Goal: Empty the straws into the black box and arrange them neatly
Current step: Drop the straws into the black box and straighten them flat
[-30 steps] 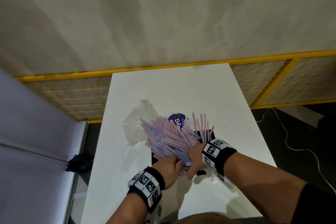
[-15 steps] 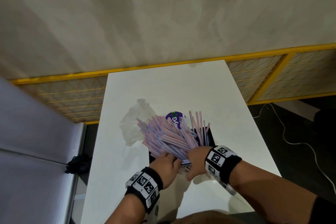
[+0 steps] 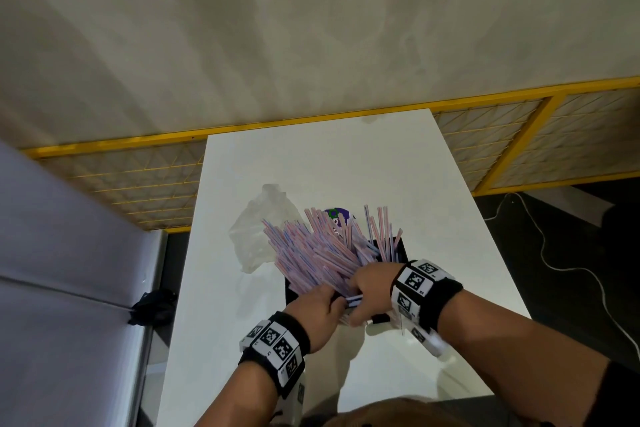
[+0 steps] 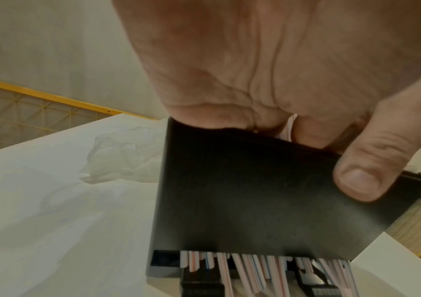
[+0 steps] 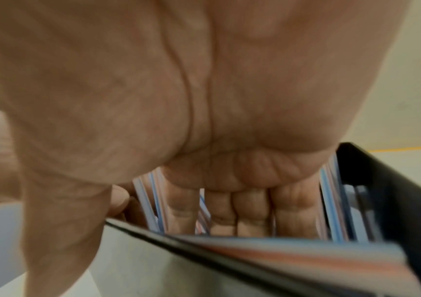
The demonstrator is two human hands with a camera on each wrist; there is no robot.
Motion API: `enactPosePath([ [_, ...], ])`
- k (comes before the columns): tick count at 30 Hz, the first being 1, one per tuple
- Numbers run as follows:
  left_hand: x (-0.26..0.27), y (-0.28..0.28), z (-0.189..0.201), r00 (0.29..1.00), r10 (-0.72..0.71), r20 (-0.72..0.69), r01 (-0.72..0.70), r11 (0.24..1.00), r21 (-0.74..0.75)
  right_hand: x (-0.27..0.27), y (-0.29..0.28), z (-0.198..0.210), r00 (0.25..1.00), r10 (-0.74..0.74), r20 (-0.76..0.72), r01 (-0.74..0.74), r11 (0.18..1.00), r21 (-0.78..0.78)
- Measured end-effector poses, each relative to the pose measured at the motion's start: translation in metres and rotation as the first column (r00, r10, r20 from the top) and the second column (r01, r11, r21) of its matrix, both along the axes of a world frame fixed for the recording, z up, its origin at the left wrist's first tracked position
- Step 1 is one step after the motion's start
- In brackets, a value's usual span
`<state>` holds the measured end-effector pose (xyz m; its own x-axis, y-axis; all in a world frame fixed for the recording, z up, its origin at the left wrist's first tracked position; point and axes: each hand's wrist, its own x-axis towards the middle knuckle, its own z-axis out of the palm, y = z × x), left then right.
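Head view | left hand holds black box | right hand among straws

The black box stands on the white bench, stuffed with thin straws striped pink, blue and white. They fan out untidily, most leaning up and left past its rim, a few upright at the far right corner.

Light was soft and even, fairly dim. The white table carried faint shadows and a dull sheen near its front edge. Wide-angle bending curved the head view's edges. Both wrist views were blurred, close skin out of focus.
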<state>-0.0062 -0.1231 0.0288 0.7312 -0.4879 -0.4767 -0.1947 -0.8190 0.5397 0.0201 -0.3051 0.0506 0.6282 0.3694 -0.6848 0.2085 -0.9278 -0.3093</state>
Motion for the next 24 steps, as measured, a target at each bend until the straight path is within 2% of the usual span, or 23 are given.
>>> enactPosePath([
  [3, -0.001, 0.0, 0.0, 0.999, -0.03, 0.015, 0.03, 0.999, -0.044, 0.001, 0.001, 0.001, 0.999, 0.018, -0.042, -0.018, 1.0, -0.004],
  [6, -0.001, 0.001, -0.001, 0.999, -0.052, 0.017, 0.053, 0.993, -0.103, -0.001, 0.002, -0.005, 0.994, 0.048, -0.094, -0.056, 0.994, -0.09],
  [12, -0.001, 0.001, 0.0, 0.999, -0.032, 0.008, 0.032, 0.999, 0.014, 0.002, 0.007, -0.008, 0.993, 0.058, -0.107, -0.08, 0.974, -0.212],
  [18, -0.001, 0.001, 0.001, 0.998, -0.045, -0.039, 0.045, 0.999, 0.014, 0.004, 0.012, 0.001, 0.986, 0.08, -0.143, -0.112, 0.967, -0.229],
  [24, 0.001, -0.002, -0.001, 0.988, -0.115, -0.101, 0.12, 0.991, 0.05, 0.004, 0.017, 0.02, 0.973, 0.176, -0.148, -0.207, 0.95, -0.233],
])
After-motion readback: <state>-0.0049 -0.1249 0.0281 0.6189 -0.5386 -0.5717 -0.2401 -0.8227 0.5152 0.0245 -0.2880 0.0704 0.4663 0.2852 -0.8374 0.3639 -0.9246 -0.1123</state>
